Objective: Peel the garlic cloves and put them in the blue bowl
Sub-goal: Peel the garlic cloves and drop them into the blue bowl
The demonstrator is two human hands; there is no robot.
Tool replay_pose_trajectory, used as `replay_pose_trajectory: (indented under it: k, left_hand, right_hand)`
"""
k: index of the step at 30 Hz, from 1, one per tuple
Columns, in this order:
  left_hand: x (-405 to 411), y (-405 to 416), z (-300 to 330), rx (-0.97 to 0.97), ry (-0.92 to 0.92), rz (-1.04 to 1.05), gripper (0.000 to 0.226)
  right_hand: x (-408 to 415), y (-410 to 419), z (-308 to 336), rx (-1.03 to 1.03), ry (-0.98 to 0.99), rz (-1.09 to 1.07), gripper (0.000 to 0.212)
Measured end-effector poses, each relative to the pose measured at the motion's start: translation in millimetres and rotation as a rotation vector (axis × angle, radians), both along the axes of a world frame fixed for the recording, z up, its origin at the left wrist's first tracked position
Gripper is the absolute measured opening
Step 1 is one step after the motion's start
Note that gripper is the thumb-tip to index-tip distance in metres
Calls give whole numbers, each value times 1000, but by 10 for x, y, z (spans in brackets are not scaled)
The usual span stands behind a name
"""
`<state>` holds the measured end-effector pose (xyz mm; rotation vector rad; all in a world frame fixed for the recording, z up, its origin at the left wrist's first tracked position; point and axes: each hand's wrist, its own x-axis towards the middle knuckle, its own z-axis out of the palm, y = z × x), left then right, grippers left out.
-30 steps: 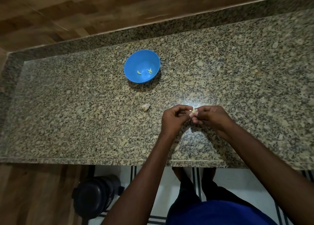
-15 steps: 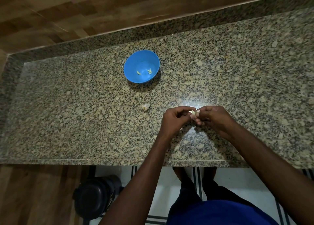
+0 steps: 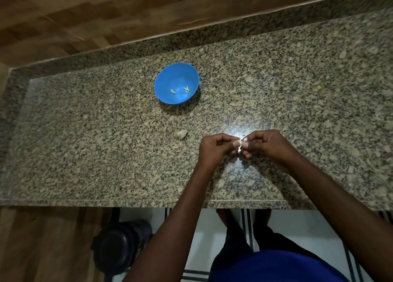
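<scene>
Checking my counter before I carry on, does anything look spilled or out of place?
Nothing spilled. One pale garlic piece lies loose on the speckled granite counter, apart from the round blue plastic bowl.

1. The counter (image 3: 106,154) looks like speckled stone. It is smooth and shiny, and a bright light spot shows on it near the hands.
2. The bowl (image 3: 165,79) looks like smooth blue plastic with a soft shine.
3. The wall (image 3: 127,15) behind the counter looks like brown wood, smooth with a little shine.
4. The clove (image 3: 182,134) on the counter has a dry, papery skin that looks dull.
5. The floor (image 3: 297,224) looks like white tile, smooth, with dark stripes.
6. The bin (image 3: 119,247) looks like black plastic, a bit glossy.
7. The shirt (image 3: 276,266) is blue cloth, not shiny.
</scene>
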<state>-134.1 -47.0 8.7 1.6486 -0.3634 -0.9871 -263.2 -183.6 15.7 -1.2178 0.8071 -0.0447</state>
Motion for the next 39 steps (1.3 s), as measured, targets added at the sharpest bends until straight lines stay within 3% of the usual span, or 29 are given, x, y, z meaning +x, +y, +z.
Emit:
replay_pose_trajectory:
  k: [6, 9, 12, 14, 16, 21, 26, 29, 34, 39]
  left_hand:
    - [-45, -24, 5, 13, 17, 11, 12]
    - [-47, -27, 8, 54, -14, -2, 10]
    - [-46, -33, -23, 109, -76, -39, 9]
    - [-61, -45, -9, 125, -84, -47, 8]
    - [-81, -50, 18, 110, -79, -54, 8]
    - [-91, -52, 37, 53, -141, -94, 7]
    - [-106, -52, 45, 59, -260, -154, 7]
    - [-147, -50, 53, 47, -226, -66, 9]
    - [-291, -87, 133, 13, 33, 278, 17]
    - [-262, -47, 65, 15, -5, 191, 13]
  right_hand:
    - [7, 27, -6, -130, 18, -7, 18]
    - [21, 53, -21, -327, 14, 3, 12]
    - [20, 108, -92, -568, 40, 30, 21]
    - [-2, 132, -104, -606, 42, 20, 23]
    - [-30, 131, -82, -449, 19, -24, 19]
    - [2, 154, -37, 193, 66, -271, 11]
    - [37, 150, 0, 546, 136, -320, 14]
    - [86, 174, 23, 536, 147, -331, 16]
    - [163, 254, 64, 289, 90, -423, 8]
    - [109, 290, 11, 198, 63, -373, 16]
